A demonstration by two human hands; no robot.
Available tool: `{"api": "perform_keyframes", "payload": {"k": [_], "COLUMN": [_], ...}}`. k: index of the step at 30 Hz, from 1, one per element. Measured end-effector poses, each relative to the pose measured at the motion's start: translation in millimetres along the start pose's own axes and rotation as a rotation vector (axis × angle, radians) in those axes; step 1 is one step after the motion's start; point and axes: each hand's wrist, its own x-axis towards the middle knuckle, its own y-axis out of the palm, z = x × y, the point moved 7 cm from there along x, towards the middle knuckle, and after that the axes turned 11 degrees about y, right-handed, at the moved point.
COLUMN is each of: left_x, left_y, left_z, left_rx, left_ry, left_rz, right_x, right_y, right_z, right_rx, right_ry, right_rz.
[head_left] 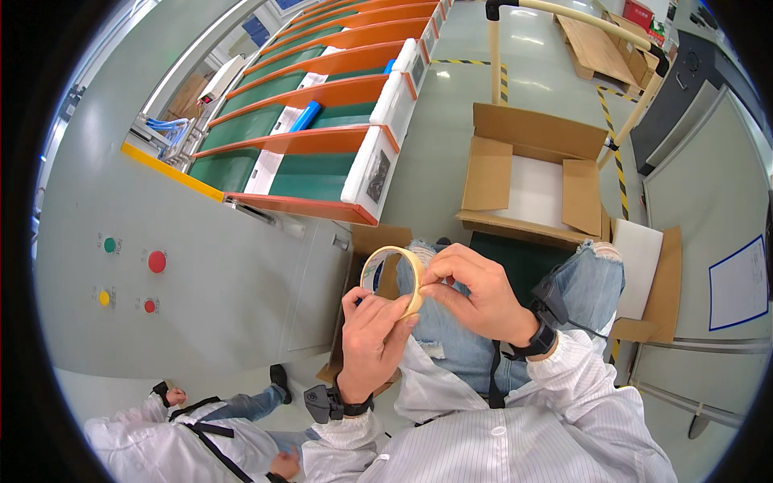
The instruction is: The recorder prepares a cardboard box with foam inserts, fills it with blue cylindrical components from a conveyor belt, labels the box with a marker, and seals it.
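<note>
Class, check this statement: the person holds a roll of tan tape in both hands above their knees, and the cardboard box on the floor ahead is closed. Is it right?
Not quite. The head view shows the cardboard box with its flaps folded open, not closed. The rest holds: the left hand and right hand both hold the roll of tan tape above the knees.

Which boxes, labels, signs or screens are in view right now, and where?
Open brown cardboard box: floor ahead, flaps spread, white sheet inside.
Small grey-faced white display units: ends of the orange-edged green conveyor lanes.
White sheet with blue border: on the grey surface, far right.
Round coloured buttons: grey panel, left.
</note>
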Motion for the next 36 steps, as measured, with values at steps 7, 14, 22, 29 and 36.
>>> {"api": "perform_keyframes", "payload": {"k": [7,14,22,29,36], "left_x": [-3,-4,-2,-5,-10], "left_y": [3,11,9,6,2], "left_z": [8,13,8,23,25], "left_rx": [-0.090,-0.100,-0.014,0.031,0.037], "left_ry": [-0.057,-0.071,-0.056,-0.087,-0.087], "left_rz": [-0.032,-0.078,-0.029,-0.060,-0.036], "right_x": [-5,-15,-14,-18,-14], "right_y": [12,13,16,25,20], "right_z": [-2,2,-11,3,7], "right_rx": [-0.116,-0.016,-0.167,-0.347,-0.135], "right_ry": [-0.015,-0.047,-0.027,-0.172,-0.059], "right_rz": [0.019,-0.081,-0.141,-0.159,-0.166]}}
